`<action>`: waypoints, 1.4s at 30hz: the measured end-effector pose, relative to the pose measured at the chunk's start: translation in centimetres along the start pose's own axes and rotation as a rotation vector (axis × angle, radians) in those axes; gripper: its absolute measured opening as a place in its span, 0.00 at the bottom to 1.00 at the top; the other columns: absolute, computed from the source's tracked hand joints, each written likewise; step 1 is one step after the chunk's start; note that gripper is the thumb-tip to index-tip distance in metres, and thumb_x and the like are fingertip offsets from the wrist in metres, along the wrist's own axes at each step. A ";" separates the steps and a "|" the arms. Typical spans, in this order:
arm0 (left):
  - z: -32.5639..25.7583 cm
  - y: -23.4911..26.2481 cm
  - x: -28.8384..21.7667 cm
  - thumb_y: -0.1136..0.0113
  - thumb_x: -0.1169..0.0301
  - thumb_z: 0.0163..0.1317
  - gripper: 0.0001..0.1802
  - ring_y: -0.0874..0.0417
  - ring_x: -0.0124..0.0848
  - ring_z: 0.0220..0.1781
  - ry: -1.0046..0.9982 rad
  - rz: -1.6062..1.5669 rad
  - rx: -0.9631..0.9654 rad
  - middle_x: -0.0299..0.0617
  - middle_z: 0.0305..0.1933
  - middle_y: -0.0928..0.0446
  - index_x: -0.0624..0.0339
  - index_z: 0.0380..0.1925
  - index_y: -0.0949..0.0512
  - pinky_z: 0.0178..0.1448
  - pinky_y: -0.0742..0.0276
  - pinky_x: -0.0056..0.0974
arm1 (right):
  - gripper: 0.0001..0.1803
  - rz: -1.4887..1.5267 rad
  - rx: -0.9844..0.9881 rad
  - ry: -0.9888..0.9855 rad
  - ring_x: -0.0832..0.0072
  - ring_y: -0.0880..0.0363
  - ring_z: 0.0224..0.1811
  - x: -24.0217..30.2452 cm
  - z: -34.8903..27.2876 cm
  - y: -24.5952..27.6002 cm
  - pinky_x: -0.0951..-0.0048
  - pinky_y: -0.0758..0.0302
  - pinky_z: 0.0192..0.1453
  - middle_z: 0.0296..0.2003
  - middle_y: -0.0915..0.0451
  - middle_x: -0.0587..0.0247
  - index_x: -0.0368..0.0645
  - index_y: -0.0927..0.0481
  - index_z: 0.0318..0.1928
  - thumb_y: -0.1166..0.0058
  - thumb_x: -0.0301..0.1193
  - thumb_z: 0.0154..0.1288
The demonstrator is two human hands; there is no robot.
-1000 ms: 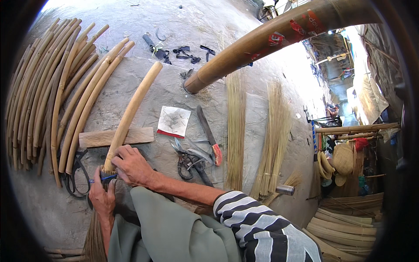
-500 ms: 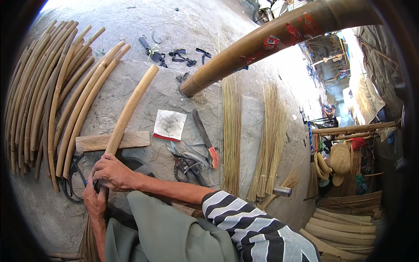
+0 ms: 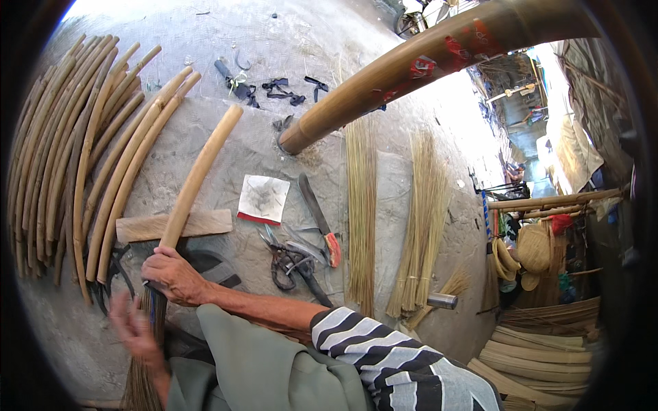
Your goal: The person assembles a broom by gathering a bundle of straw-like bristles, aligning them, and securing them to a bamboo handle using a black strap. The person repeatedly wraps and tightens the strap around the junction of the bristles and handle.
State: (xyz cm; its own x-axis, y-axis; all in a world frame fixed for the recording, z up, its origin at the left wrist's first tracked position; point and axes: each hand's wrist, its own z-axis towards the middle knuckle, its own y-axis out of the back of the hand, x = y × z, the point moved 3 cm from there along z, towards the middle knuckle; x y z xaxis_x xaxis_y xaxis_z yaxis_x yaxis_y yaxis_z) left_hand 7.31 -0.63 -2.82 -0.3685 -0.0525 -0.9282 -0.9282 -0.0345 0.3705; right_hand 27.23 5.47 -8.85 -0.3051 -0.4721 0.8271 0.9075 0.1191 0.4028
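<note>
My right hand is wrapped round the lower end of a smooth, pale wooden broom handle, which points up and away from me. Below that hand, dark binding and thin brown bristles run down toward my lap, so it is a stick broom. The handle crosses over a short wooden board lying on the ground. Blurred by motion, my left hand is just left of the bristles, off the broom, its fingers stretched out and seemingly holding nothing.
Many bamboo poles lie stacked at left. Right of the broom are a white pouch, a red-handled machete and cutting tools. Bristle bundles lie farther right. A thick bamboo post slants across the upper right.
My left hand has let go of the broom and moved down and left. The right hand stays on the handle, now lower end in its grip.
</note>
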 end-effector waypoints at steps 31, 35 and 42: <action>4.4 -3.7 2.2 0.26 0.29 0.66 0.43 0.06 0.63 0.52 0.282 0.809 0.176 0.61 0.46 0.08 0.60 0.53 0.20 0.54 0.11 0.64 | 0.12 0.430 0.291 -0.442 0.66 0.11 0.54 3.0 -1.4 1.7 0.64 0.22 0.69 0.49 0.09 0.60 0.45 0.12 0.56 0.40 0.21 0.79; 4.3 -3.4 0.8 0.21 0.33 0.60 0.42 0.06 0.64 0.53 0.299 0.771 0.179 0.63 0.47 0.08 0.64 0.50 0.18 0.56 0.12 0.64 | 0.09 0.799 0.151 -0.641 0.77 0.18 0.49 3.9 -2.3 2.0 0.73 0.22 0.62 0.45 0.16 0.67 0.41 0.17 0.55 0.43 0.33 0.90; 4.7 -3.1 -0.7 0.25 0.62 0.60 0.24 0.05 0.63 0.53 0.376 0.729 0.202 0.64 0.49 0.08 0.67 0.51 0.17 0.58 0.12 0.62 | 0.13 0.918 0.071 -0.851 0.81 0.23 0.46 5.2 -3.9 3.5 0.76 0.26 0.56 0.43 0.17 0.70 0.41 0.17 0.56 0.41 0.39 0.91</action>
State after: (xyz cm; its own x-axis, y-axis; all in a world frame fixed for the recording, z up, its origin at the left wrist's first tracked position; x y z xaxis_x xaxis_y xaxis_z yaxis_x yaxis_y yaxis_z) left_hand 10.16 4.17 -3.47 -0.8702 -0.3227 -0.3723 -0.4696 0.3144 0.8250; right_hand 29.94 0.01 -4.63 0.3172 0.5196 0.7933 0.8743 0.1637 -0.4569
